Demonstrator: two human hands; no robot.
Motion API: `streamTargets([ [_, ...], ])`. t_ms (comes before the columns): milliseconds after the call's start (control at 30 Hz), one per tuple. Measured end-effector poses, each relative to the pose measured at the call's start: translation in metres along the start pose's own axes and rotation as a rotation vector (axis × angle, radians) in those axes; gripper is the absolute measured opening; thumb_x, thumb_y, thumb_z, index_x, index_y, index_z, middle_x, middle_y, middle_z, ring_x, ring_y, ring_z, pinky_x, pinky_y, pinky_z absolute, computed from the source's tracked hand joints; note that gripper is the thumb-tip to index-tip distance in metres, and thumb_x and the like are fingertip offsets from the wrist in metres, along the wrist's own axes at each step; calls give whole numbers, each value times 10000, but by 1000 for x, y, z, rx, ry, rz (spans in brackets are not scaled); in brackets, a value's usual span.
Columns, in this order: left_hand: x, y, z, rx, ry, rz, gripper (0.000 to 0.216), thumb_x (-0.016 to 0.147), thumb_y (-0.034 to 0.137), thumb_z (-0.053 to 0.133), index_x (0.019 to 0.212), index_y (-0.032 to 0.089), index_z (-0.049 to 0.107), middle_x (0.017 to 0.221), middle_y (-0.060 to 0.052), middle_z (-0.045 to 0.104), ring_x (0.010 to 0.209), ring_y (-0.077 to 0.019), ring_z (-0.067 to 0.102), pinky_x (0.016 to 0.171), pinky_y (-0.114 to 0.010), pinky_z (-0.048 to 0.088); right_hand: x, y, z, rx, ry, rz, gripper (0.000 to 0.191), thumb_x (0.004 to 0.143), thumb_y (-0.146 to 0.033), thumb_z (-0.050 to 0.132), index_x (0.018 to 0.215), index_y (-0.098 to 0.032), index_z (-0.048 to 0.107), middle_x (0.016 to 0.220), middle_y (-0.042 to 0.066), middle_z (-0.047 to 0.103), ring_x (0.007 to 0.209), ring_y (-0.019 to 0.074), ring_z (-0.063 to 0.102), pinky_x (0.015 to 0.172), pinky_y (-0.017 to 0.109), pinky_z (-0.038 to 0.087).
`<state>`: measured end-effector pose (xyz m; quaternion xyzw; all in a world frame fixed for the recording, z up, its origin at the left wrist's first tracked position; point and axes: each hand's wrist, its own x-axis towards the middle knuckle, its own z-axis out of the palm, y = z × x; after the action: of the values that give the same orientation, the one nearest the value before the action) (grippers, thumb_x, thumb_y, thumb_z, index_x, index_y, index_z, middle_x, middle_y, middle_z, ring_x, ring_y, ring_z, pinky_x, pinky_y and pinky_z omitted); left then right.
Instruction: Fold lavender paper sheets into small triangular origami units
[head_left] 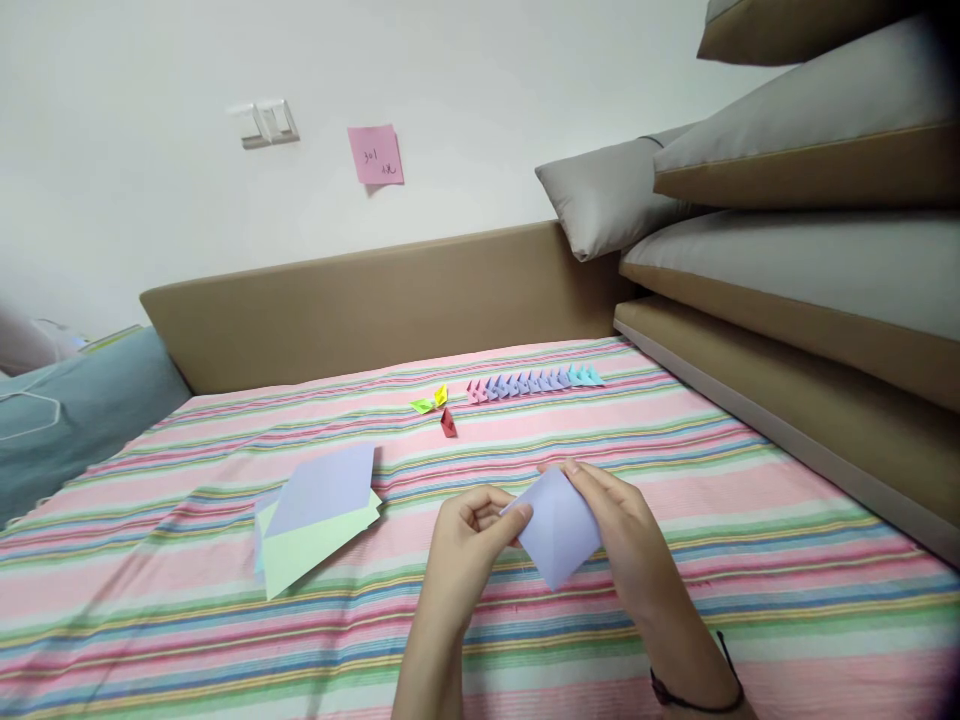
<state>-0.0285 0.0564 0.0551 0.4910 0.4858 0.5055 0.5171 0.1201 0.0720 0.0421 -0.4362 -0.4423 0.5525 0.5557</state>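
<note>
A lavender sheet of origami paper point(559, 530), turned like a diamond with a faint crease down its middle, is held up between both hands over the striped cloth. My left hand point(480, 530) pinches its left corner, thumb on top. Along the upper right edge, my right hand point(611, 500) grips the paper near the top corner; some of those fingers are hidden behind it. Farther back lies a row of small folded paper pieces point(529, 384) in pink, lavender and turquoise. Left of the row sit a red folded piece point(448, 422), a yellow one point(441, 397) and a green one point(423, 406).
Loose lavender and pale green sheets point(322, 530) overlap on the striped cloth point(187, 640) at left. Grey-brown cushions point(810, 260) are stacked along the right side. A brown padded board point(375, 300) runs along the wall, below a pink sticky note point(376, 155).
</note>
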Motion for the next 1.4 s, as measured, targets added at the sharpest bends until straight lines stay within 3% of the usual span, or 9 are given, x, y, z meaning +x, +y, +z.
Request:
streamTargets([
  [133,3,-4,1,-134,211,14,260,677,355,730,760,116,672,686,-38,662,646,-123,589,640,-233,489,-1,0,-5,36,-193,-61,577,755,-344,693,1286,-246,492,1130,64,631,906,193,630,738,280,509],
  [233,3,-4,1,-161,267,29,277,674,336,737,827,125,644,732,-41,675,674,-122,602,639,-221,491,-3,1,-8,-15,-315,-86,667,745,-241,703,1344,-256,409,1104,68,646,900,182,647,806,317,513],
  [333,2,-2,0,-186,224,79,418,685,296,731,1053,173,576,773,-28,675,641,-118,593,598,-225,488,-5,-1,-10,-47,-367,-72,521,759,-223,685,1246,-201,501,1025,79,672,911,192,657,829,329,512],
  [433,0,0,-3,-170,84,105,559,710,265,706,1233,231,512,969,-52,665,638,-105,574,560,-220,471,-8,-4,-15,-21,-420,-6,629,720,-205,726,1287,-208,454,1020,73,674,906,205,668,818,348,523],
  [533,-1,1,-6,-102,-36,61,402,747,270,669,1142,203,632,1056,-73,642,660,-98,550,556,-211,449,-10,-7,-22,-11,-489,44,748,691,-177,756,1343,-234,392,1038,63,666,928,208,666,833,360,521],
  [700,-3,4,-5,-84,-19,23,311,758,311,678,1040,183,702,978,-75,685,785,-144,588,668,-231,459,-11,-10,-28,8,-550,63,690,706,-181,755,1313,-241,433,1054,62,660,981,214,649,841,354,519],
  [833,-5,7,-7,-120,-96,30,415,633,254,787,1035,199,703,1050,-79,684,932,-202,604,748,-261,481,-11,-11,-31,44,-560,68,562,766,-251,719,1268,-227,466,1087,79,658,960,210,655,841,360,516],
  [967,-5,8,-11,-92,-215,29,659,494,173,853,1122,231,662,1098,-73,656,937,-216,590,696,-261,496,-9,-9,-35,56,-583,28,519,796,-270,694,1260,-226,467,1124,90,645,943,201,652,851,367,503],
  [1400,-7,8,-11,-105,-226,32,530,631,260,788,1141,216,652,1096,-85,603,849,-177,570,677,-265,521,-10,-12,-36,12,-580,16,461,810,-299,670,1213,-233,457,1135,95,620,946,205,643,866,388,491],
])
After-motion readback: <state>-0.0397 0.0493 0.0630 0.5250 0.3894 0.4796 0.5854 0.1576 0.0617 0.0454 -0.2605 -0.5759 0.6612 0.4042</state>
